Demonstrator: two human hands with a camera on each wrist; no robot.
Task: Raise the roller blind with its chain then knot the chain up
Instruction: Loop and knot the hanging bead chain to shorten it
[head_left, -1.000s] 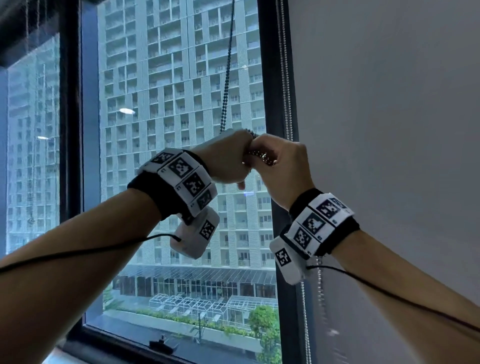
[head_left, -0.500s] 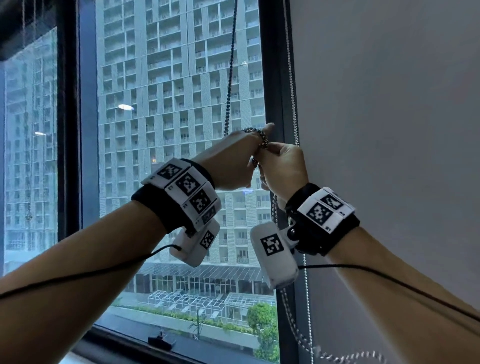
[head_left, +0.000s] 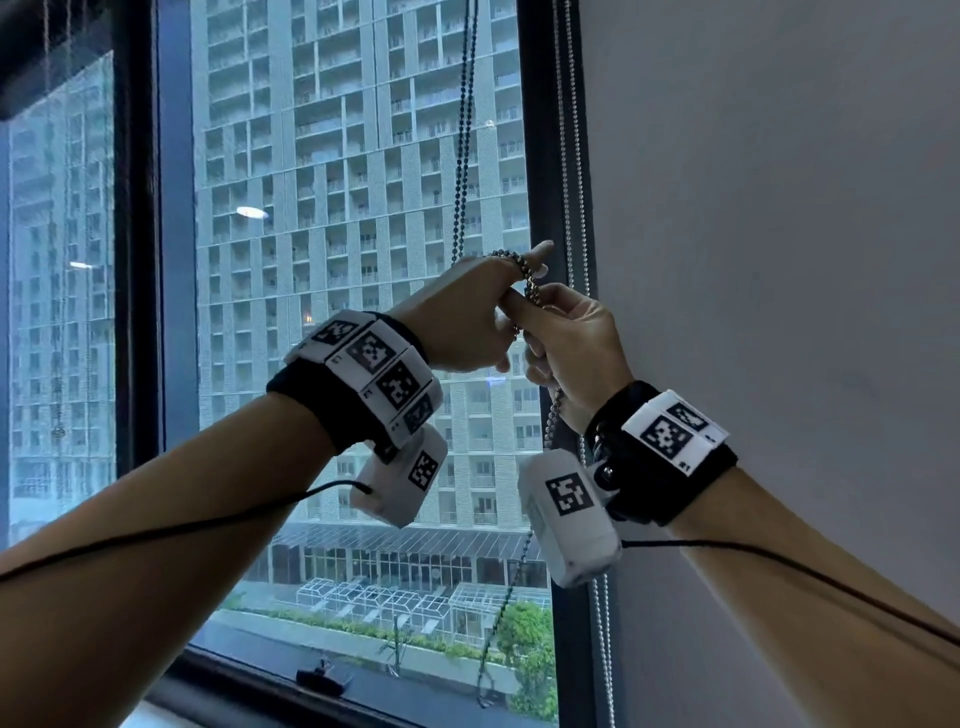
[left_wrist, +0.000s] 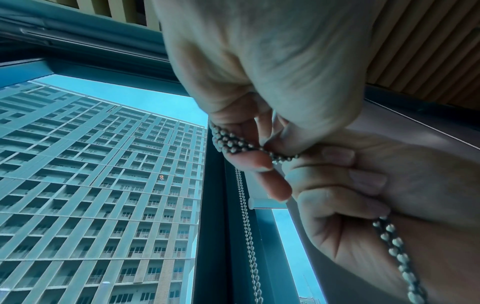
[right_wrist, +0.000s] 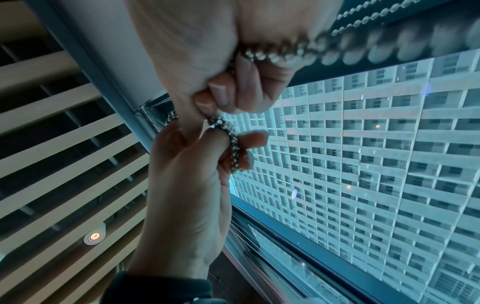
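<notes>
Both hands (head_left: 524, 332) grip the bead chain (head_left: 464, 156) before the window (head_left: 343, 208).

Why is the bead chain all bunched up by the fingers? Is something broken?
Nothing looks broken. The bead chain is looped around a finger of the left hand while the right hand grips it below. That is on purpose, for tying a knot.
</notes>
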